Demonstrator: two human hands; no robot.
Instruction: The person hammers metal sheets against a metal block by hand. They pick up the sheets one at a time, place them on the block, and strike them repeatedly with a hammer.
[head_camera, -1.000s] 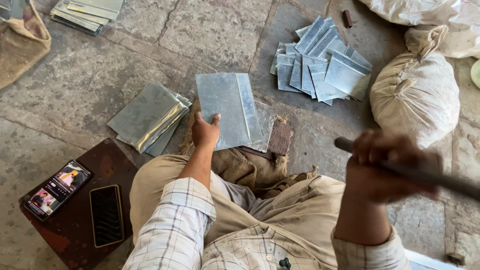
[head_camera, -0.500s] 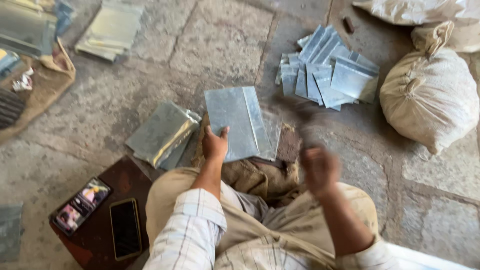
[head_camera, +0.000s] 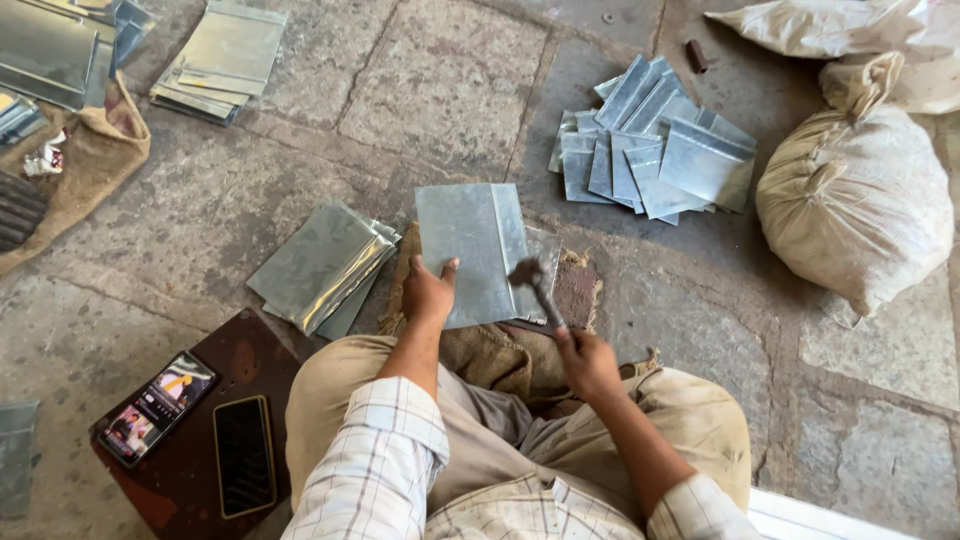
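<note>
— On burlap before the knees: where is the folded grey metal sheet (head_camera: 470, 250)?
— Pinned flat under the left hand (head_camera: 428, 292), fingers spread.
— Right hand (head_camera: 587, 362)?
— Clenched around a dark hammer (head_camera: 535, 285), head down on the sheet's edge.

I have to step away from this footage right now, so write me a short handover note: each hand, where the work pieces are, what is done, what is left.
Left hand presses flat on the near edge of the grey folded sheet-metal piece, which lies on the brown burlap pad.
Right hand grips the dark-headed hammer, its head down on the sheet's right fold.
Neat stack of grey sheets lies left of the pad; a fanned heap of grey sheets lies beyond, at the right, beside a tied beige sack.
Which pile is done, I cannot tell.
</note>
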